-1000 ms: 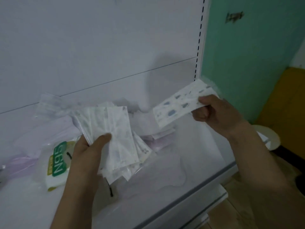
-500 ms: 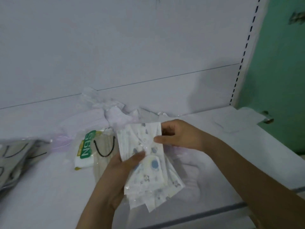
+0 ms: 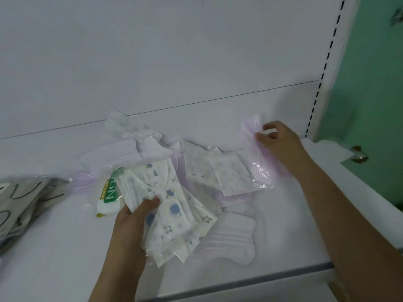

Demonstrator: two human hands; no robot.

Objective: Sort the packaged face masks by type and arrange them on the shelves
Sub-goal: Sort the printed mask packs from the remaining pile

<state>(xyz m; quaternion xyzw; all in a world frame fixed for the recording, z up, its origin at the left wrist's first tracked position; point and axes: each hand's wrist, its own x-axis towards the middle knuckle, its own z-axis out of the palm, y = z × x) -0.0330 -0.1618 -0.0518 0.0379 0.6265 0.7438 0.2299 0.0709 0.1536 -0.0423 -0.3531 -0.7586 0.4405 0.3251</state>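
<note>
The left hand (image 3: 128, 227) grips a fanned stack of printed masks (image 3: 168, 210) in clear wrappers, thumb pressed across the top of the stack and the other fingers curled beneath it; the stack is held above the shelf (image 3: 54, 247) near the middle of its front half. The masks in it are white with small blue and grey cartoon prints. The right hand (image 3: 281, 142) reaches toward the back right corner of the shelf, where its thumb and curled fingers pinch the upper edge of a lilac mask packet (image 3: 259, 166), a clear glossy wrapper with a pale purple mask inside; the packet's lower end lies on the loose pile. That pile of packaged masks (image 3: 218, 171) spreads along the back edge of the shelf, against the white back panel (image 3: 174, 51), with white, patterned and lilac packets overlapping one another. Just left of the held stack lies an N95 packet (image 3: 110, 192) with a green label, partly covered by the stack. Near the front edge, to the right of the left hand, a white shaped mask (image 3: 231, 240) in a wrapper lies flat on the shelf. At the left edge of the shelf sits a bundle of packets with black ear loops (image 3: 24, 201). A slotted upright (image 3: 322, 73) borders the shelf on the right, beside a green wall (image 3: 370, 83).
</note>
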